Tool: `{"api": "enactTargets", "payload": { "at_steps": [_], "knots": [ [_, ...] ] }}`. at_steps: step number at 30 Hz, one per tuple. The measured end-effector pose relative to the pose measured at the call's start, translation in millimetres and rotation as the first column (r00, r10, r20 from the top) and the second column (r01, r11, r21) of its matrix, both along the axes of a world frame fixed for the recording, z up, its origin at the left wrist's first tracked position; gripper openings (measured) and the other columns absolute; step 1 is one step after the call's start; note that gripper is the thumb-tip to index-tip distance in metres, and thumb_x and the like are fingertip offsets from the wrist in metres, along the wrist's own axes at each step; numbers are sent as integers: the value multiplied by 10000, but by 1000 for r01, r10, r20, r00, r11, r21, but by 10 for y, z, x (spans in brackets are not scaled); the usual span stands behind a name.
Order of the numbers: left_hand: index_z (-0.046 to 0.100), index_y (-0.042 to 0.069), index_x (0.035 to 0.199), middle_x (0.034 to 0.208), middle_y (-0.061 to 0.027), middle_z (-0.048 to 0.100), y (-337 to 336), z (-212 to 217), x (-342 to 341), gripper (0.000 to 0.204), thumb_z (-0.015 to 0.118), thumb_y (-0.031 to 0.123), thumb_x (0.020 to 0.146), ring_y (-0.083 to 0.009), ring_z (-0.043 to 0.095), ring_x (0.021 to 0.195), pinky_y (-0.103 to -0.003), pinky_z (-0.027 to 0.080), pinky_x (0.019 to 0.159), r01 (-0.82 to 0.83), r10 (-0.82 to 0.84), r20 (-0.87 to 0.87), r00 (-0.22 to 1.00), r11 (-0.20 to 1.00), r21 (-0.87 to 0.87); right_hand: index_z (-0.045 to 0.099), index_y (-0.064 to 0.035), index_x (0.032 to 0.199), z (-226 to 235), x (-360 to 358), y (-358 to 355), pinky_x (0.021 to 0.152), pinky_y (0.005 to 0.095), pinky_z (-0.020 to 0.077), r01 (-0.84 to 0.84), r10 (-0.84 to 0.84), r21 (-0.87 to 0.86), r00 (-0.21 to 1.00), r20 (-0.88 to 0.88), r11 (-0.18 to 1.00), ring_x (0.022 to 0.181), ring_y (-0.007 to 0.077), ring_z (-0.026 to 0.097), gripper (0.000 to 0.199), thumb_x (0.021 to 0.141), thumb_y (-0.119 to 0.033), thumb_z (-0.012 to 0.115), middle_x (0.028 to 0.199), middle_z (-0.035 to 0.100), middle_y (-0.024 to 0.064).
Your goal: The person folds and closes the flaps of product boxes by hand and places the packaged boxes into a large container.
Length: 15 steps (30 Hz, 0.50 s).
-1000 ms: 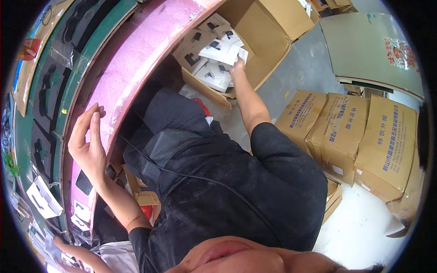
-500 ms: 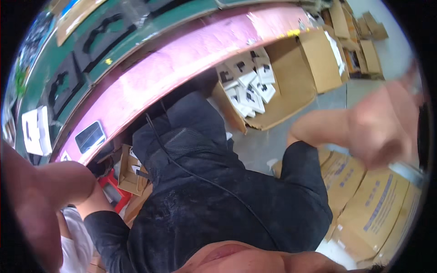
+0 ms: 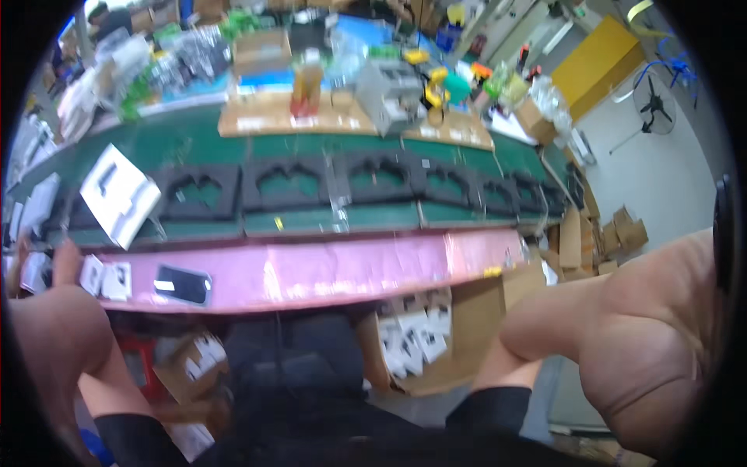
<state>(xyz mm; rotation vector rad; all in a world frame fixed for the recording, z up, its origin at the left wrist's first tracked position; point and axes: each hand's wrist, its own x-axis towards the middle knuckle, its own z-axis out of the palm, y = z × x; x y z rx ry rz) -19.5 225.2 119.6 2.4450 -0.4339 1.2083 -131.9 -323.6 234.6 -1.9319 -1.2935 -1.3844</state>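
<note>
Both of my arms are raised, and my hands loom large and close at the sides of the head view. My left hand point(image 3: 50, 331) is at the left rim, with its fingers out of sight. My right hand point(image 3: 654, 342) fills the right rim beside a dark edge point(image 3: 724, 233); its fingers are hidden too. What either hand touches cannot be seen. Ahead lies a pink-covered ledge point(image 3: 358, 272) with a dark phone point(image 3: 183, 285) and small white cards point(image 3: 117, 280) at its left. A white flat box point(image 3: 120, 196) rests beyond it on the green surface point(image 3: 288, 144).
Several black foam pieces point(image 3: 284, 184) with cutouts line the green surface. Below the ledge, a cardboard box point(image 3: 475, 331) holds white packets point(image 3: 412, 342). A smaller carton point(image 3: 191, 370) stands left. Another person's hand point(image 3: 67, 263) is at far left. A fan point(image 3: 652, 105) stands far right.
The view has tilted up from my body to the green surface and the room beyond. My hands remain raised at both sides; the right one appears lower in the picture.
</note>
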Motion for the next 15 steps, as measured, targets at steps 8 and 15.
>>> {"api": "enactTargets", "payload": {
  "at_steps": [8, 15],
  "knots": [
    [419, -13, 1555, 1483, -271, 433, 482, -120, -448, 711, 608, 404, 1010, -464, 523, 1387, -586, 459, 1172, -178, 177, -33, 984, 983, -40, 704, 14, 1288, -63, 129, 77, 1154, 494, 465, -107, 103, 25, 988, 113, 994, 1295, 308, 626, 378, 1067, -255, 559, 1409, 681, 182],
    [453, -19, 1527, 1441, -263, 467, 609, -175, -273, 672, 583, 404, 1021, -458, 542, 1359, -576, 464, 1164, -188, 187, -28, 982, 981, -52, 702, -9, 1309, -109, 299, 28, 1159, 472, 453, -66, 56, 53, 982, 178, 996, 1309, 276, 613, 376, 1082, -264, 545, 1429, 677, 151]
  ]
}}
